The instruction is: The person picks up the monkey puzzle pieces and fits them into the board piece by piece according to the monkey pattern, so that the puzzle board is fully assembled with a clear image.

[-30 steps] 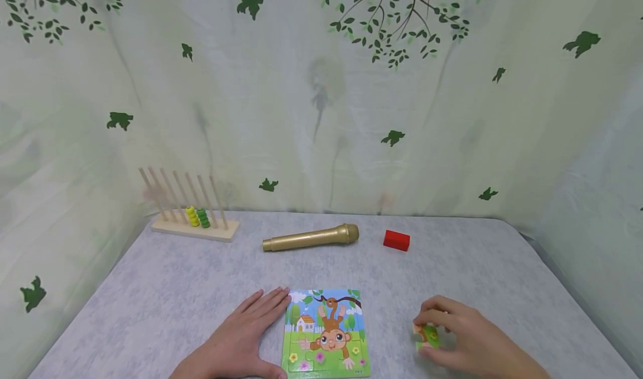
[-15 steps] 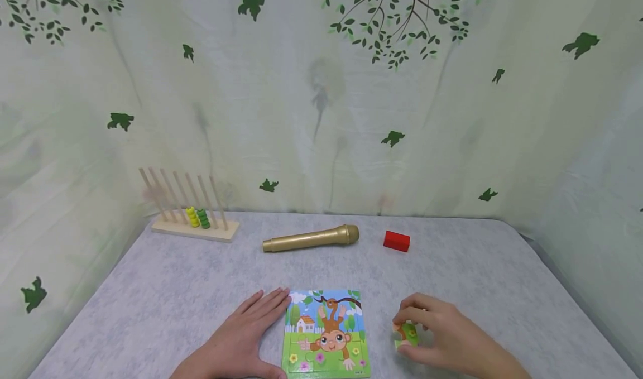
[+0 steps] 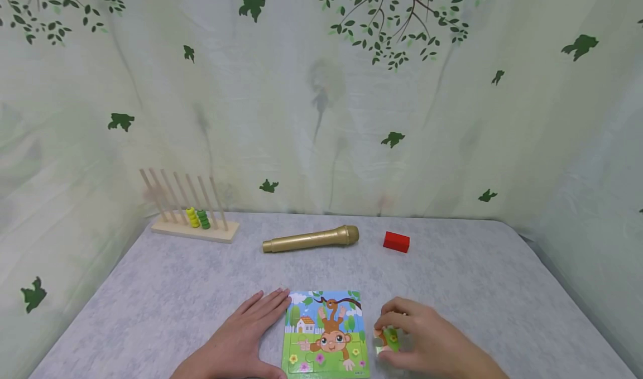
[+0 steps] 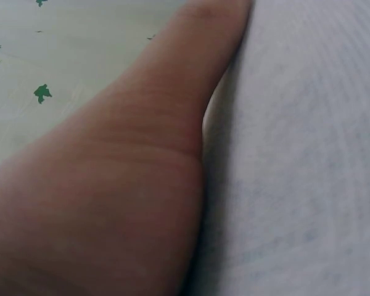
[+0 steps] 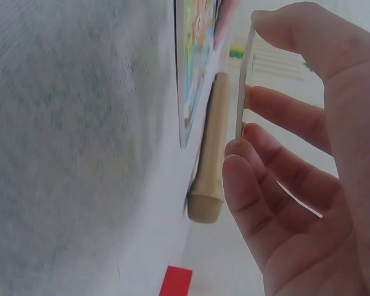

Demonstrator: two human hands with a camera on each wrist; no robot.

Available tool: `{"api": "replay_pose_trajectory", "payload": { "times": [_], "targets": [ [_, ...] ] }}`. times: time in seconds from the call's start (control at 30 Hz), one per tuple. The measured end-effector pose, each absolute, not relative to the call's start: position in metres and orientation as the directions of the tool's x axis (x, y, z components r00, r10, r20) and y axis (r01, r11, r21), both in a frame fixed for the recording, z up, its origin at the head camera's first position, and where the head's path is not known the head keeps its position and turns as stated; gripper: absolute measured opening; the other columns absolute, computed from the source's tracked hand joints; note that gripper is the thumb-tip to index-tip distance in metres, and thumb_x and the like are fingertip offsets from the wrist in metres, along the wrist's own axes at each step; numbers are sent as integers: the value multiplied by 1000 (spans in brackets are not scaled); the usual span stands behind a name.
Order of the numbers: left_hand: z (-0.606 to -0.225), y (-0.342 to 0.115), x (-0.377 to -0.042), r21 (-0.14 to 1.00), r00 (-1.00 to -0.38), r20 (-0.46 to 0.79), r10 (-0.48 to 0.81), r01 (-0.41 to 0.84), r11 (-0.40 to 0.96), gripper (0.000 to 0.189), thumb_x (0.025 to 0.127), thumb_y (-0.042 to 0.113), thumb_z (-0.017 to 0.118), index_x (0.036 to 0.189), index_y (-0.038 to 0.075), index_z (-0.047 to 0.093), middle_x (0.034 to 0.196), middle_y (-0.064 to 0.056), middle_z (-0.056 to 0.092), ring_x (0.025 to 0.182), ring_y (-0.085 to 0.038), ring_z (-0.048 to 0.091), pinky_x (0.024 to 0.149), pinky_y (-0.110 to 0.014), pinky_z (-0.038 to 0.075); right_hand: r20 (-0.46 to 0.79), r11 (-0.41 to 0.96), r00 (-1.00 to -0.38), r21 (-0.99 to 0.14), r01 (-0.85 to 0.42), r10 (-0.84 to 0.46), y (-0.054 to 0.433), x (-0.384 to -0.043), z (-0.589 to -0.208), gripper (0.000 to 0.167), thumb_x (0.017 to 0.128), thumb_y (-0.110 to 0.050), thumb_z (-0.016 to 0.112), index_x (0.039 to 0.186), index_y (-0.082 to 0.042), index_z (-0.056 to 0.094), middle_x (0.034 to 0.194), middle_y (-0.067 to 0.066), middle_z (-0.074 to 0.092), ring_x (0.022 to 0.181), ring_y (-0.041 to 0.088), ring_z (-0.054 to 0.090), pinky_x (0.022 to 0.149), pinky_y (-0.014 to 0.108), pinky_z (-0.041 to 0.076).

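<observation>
A square jigsaw puzzle (image 3: 326, 334) with a hanging monkey, a small house and flowers lies flat at the table's near middle. Along its left edge rests my left hand (image 3: 236, 337), fingers straight and fingertips at the upper left corner; its thumb is near the lower left corner. My right hand (image 3: 427, 337) pinches a green and brown puzzle piece (image 3: 390, 340) between thumb and fingertips, just right of the puzzle and apart from it. In the right wrist view the piece (image 5: 243, 86) appears edge-on, as a thin pale strip. The left wrist view holds mostly the thumb side (image 4: 129, 154) of that hand.
Behind the puzzle lies a gold toy microphone (image 3: 311, 239). A red block (image 3: 397, 242) sits to its right. At the back left stands a wooden peg rack (image 3: 196, 231) with yellow and green beads. A leaf-print curtain (image 3: 321, 116) hangs behind the grey table (image 3: 477, 267).
My right hand has moved left toward the puzzle, carrying the pinched puzzle piece. The left hand and the puzzle have stayed in place.
</observation>
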State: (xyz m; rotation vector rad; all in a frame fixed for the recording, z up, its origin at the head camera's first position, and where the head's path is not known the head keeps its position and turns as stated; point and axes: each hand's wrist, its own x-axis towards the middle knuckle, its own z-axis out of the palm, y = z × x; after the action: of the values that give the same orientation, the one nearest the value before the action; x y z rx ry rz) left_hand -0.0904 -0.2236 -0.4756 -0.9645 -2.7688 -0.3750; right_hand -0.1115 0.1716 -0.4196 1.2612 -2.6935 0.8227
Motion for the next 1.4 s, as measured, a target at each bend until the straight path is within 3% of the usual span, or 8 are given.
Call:
{"api": "replay_pose_trajectory", "payload": {
  "times": [0.37,0.67,0.97,1.27,1.4],
  "targets": [
    [-476,-223,-90,190,-779,245,577,623,759,122,74,93,55,161,9,36,166,-6,37,152,-26,37,123,-13,-7,165,540,-680,-488,-686,-715,153,-111,-421,24,91,-53,76,107,-35,71,112,-23,59,95,-2,56,73,15,54],
    [-474,-222,-90,257,-824,178,538,566,783,125,70,95,57,162,13,34,169,-2,33,155,-24,32,122,-12,-10,188,524,-665,-479,-704,-722,140,-109,-427,15,91,-38,78,105,-36,72,111,-22,59,98,-1,57,76,14,53],
    [-474,-221,-91,259,-834,157,528,551,793,127,69,96,57,162,13,35,169,0,32,155,-22,31,122,-13,-10,90,569,-682,-478,-669,-726,127,-111,-427,26,92,-57,72,110,-37,73,114,-22,59,99,-2,56,81,18,57],
    [-474,-220,-90,241,-832,175,526,554,797,128,68,97,56,162,13,36,169,0,32,155,-22,31,122,-14,-11,77,576,-681,-469,-669,-728,119,-108,-433,20,92,-50,75,107,-37,73,113,-22,59,100,-1,56,82,17,57],
    [-474,-220,-90,252,-840,153,521,543,801,128,68,97,56,162,14,35,169,0,31,156,-21,30,122,-13,-12,38,587,-681,-473,-656,-731,116,-108,-433,24,92,-53,74,107,-35,74,113,-21,59,99,-1,55,82,18,57]
  ]
}}
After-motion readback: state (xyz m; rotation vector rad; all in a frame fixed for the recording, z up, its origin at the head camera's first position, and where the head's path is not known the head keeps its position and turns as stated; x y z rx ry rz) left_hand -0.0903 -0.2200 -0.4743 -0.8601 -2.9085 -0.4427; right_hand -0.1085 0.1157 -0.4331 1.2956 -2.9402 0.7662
